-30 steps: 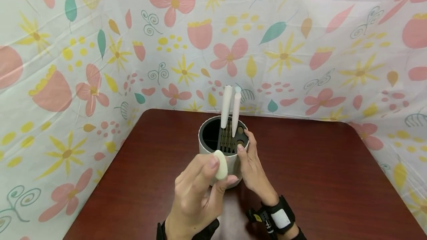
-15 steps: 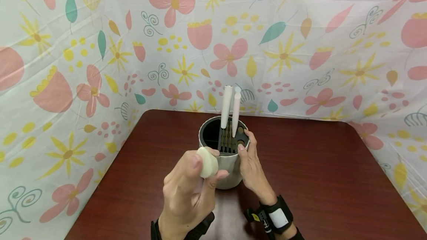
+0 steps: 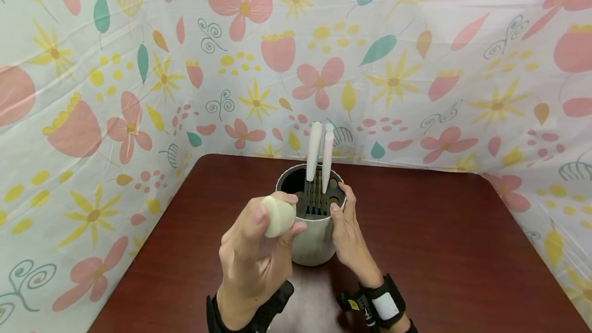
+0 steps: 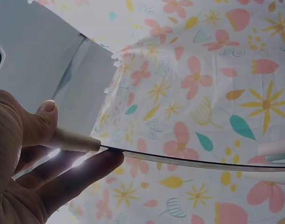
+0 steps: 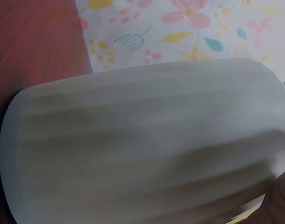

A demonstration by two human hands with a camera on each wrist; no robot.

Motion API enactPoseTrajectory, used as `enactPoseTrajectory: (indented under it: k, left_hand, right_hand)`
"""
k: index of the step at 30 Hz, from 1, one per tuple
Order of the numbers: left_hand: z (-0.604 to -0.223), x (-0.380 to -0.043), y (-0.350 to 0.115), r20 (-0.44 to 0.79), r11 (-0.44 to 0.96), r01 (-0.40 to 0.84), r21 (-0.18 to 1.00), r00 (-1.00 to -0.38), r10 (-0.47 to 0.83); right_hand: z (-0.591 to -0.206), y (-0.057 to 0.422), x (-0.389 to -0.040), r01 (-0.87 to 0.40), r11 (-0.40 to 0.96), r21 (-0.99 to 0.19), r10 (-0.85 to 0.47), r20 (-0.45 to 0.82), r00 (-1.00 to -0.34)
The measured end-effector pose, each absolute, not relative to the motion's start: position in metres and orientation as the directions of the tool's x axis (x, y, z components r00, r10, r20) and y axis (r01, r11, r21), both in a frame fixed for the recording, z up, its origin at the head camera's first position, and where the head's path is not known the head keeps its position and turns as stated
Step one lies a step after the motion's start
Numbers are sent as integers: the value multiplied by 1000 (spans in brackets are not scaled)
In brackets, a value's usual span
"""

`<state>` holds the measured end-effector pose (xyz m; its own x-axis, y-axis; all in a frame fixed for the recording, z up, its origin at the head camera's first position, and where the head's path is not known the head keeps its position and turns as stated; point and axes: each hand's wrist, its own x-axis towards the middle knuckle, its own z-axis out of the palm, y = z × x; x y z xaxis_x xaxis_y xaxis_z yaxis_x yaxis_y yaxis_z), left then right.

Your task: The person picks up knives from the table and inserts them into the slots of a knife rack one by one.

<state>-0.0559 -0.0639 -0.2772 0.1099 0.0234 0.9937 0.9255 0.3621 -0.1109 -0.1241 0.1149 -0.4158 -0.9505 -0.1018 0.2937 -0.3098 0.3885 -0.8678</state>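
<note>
My left hand (image 3: 252,258) pinches a knife by its cream handle (image 3: 279,217), whose butt faces the head camera. In the left wrist view, the thin blade (image 4: 194,162) shows nearly edge-on, stretching right from the fingers. A round, off-white ribbed knife holder (image 3: 314,243) stands upright on the table, just beyond that hand. Its black top insert has a row of narrow slots (image 3: 316,202). With thumb and fingers at the rim, my right hand (image 3: 352,240) grips the holder's right side. The holder's ribbed wall (image 5: 147,135) fills most of the right wrist view.
A white handle (image 3: 314,150) and a pink handle (image 3: 327,161) rise from the insert; a pale blue tip (image 3: 329,127) peeks out behind. The dark red-brown table (image 3: 444,251) ends at a flowered cloth (image 3: 393,81) behind and at the sides.
My left hand has shifted left and slightly up with the knife, and the handle's butt has turned toward the head camera. The right hand and the holder stay in place.
</note>
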Motion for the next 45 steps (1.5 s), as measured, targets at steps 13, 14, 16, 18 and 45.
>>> enactPoseTrajectory:
  k: [13,14,16,18,45]
  left_hand:
    - [-281,-68,-60,999,376,926,-19,4,41]
    - [-282,-69,-60,999,372,928,-12,-4,42]
    - [-283,-71,-59,999,365,931,5,-24,47]
    - [-284,-73,-58,998,361,933,20,-40,49]
    - [-309,-98,-55,969,422,887,186,-237,72]
  right_hand:
    - [-415,114,-124,-281,395,-875,-84,270,-959]
    - [-416,114,-124,-280,398,-874,-82,270,-959]
    - [-416,114,-124,-278,401,-873,-79,270,-960]
    - [-416,114,-124,-278,405,-871,-77,271,-960]
    - [-418,115,-127,-289,368,-884,-90,275,-957]
